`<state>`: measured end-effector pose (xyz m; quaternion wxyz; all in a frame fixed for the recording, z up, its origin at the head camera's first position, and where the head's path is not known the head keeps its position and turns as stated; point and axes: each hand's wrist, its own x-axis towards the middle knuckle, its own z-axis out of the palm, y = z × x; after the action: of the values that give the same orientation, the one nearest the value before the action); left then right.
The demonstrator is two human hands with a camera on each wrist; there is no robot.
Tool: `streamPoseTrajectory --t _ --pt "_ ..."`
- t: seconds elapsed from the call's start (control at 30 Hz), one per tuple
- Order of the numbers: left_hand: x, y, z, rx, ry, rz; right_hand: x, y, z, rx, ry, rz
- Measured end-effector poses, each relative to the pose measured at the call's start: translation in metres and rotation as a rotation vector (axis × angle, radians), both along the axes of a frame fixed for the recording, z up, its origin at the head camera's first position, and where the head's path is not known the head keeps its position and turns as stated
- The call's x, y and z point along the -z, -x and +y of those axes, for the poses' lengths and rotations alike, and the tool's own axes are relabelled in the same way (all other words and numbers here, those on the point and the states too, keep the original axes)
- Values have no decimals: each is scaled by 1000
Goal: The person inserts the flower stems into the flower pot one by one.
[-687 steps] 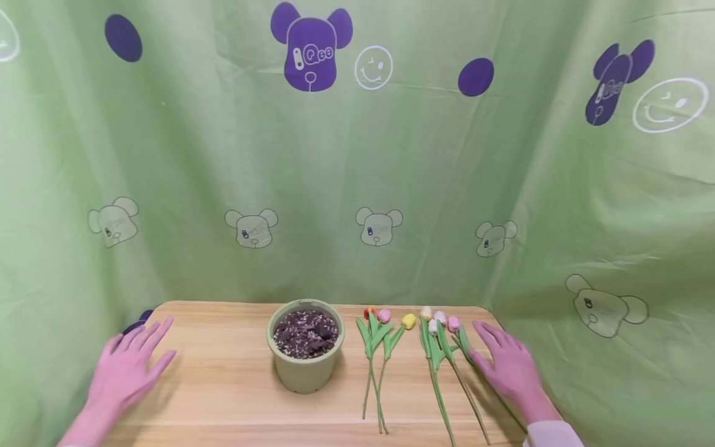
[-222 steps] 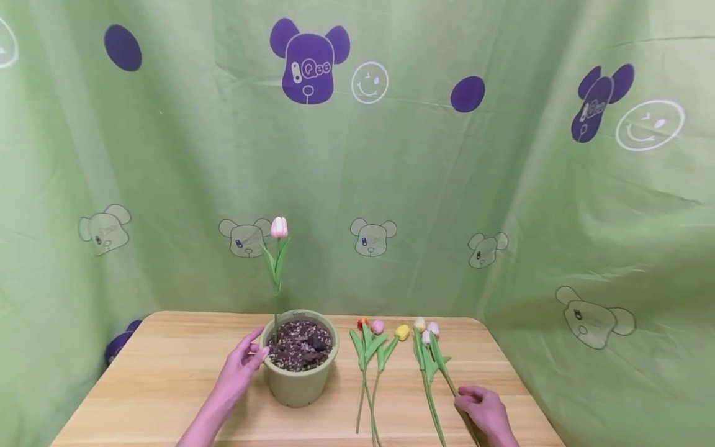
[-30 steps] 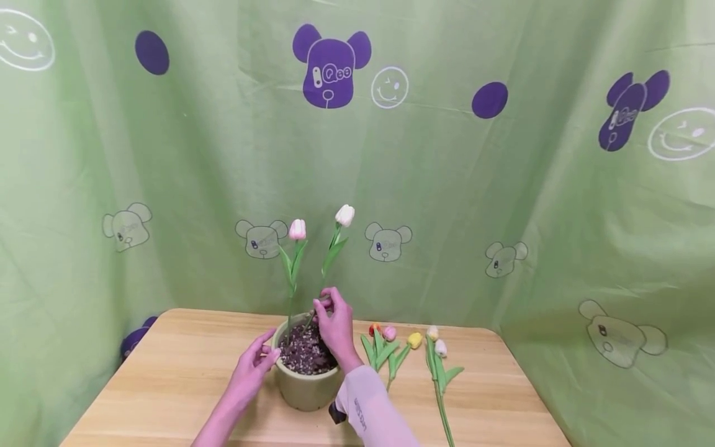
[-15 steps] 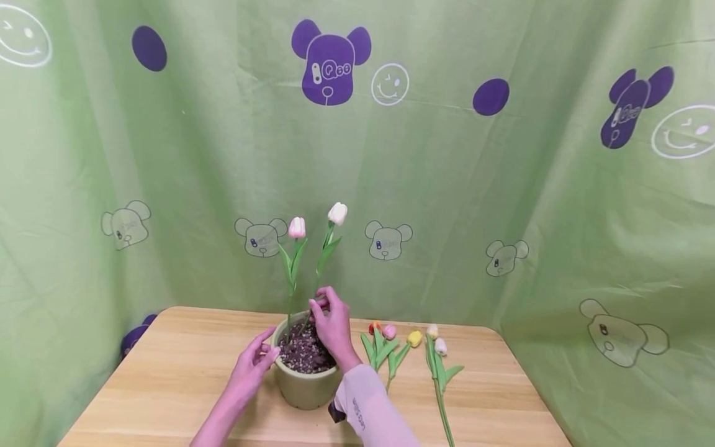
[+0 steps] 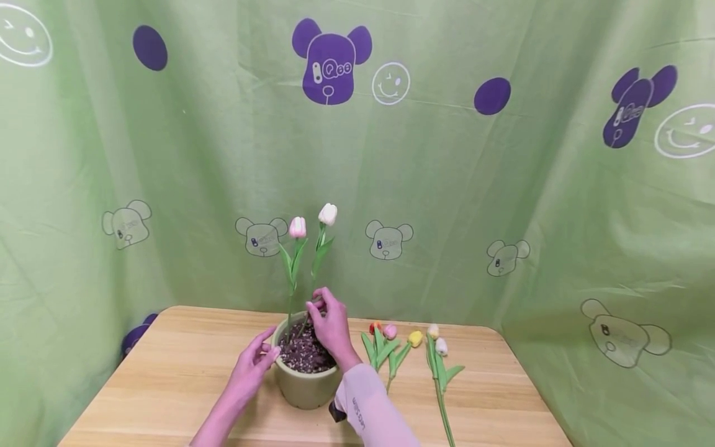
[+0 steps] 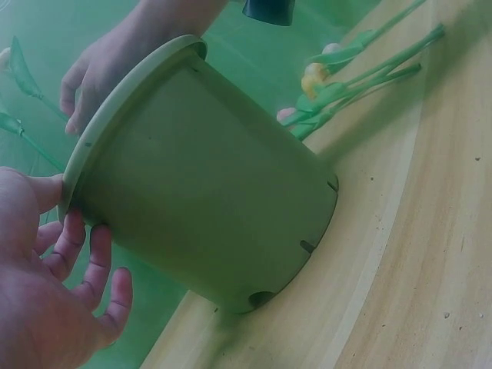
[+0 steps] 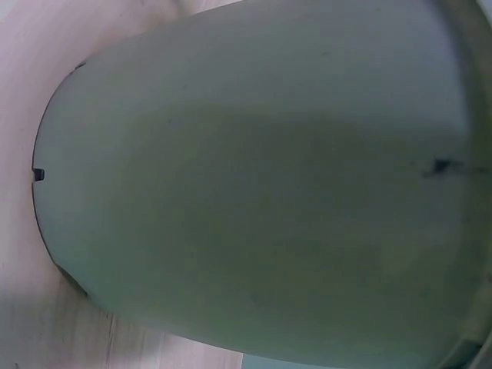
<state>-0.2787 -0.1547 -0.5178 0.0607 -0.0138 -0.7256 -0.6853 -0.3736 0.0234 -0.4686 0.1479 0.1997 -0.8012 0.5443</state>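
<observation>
My left hand [image 5: 249, 366] grips the left rim of a green flower pot [image 5: 306, 392], thumb at the edge and fingertips under the lip in the left wrist view. My right hand [image 5: 332, 326] pinches the stem of a white tulip [image 5: 328, 214] above the pot. Its stem slants slightly, its lower end down at the dark soil [image 5: 306, 359]; how deep it sits cannot be seen. Just left of it, a pink-and-white tulip [image 5: 298, 228] stands upright in the soil. The right wrist view is filled by the pot's wall [image 7: 254, 200]; no fingers show there.
Right of the pot on the wooden table [image 5: 184, 372] lie a red tulip [image 5: 375, 326], a pink tulip [image 5: 390, 331] and a yellow tulip [image 5: 415, 338]. Farther right lie two pale tulips [image 5: 441, 346]. A green curtain [image 5: 447, 186] surrounds the table.
Earlier both hands lay apart and the pot held only soil; later the pink-and-white tulip stood in it. Over the last second my right hand shifts the white tulip left and more upright.
</observation>
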Motion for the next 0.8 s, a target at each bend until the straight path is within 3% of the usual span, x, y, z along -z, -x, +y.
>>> streamPoseTrajectory --t 0.23,0.67,0.8 --pt "1 0 0 -1 -1 -6 2 0 -1 -11 -63 17" --pt "1 1 1 1 -18 -15 2 4 -3 -64 -46 -12" --pt "2 1 1 -2 -20 -15 3 4 -4 -71 -112 -14"
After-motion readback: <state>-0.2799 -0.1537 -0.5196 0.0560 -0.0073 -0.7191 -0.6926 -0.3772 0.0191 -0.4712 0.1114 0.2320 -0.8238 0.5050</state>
